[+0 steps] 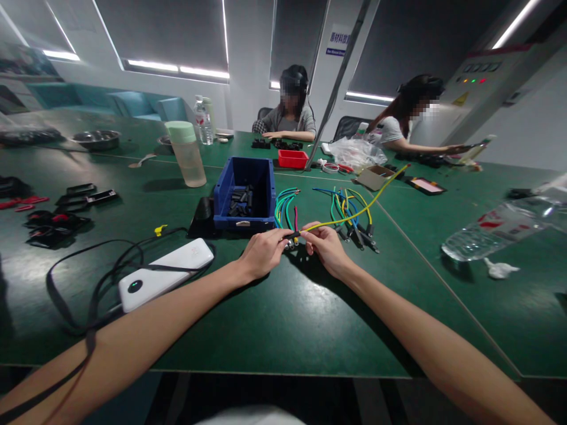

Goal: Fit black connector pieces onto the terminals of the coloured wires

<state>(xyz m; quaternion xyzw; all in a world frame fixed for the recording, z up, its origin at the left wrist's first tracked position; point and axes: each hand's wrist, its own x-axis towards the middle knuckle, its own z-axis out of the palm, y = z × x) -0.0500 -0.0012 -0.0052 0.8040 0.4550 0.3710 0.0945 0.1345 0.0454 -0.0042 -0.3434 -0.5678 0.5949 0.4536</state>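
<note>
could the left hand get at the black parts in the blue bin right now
Probably yes. The blue bin sits open-topped just beyond the left hand, nothing between them. But that hand is pinching the yellow wire together with the right hand.

Two hands (264,252) meet at one yellow wire (354,213). On the table (283,319) there are one blue bin (243,195), one red tray (292,158), one white power bank (165,273) and two co-workers (287,112)
</note>
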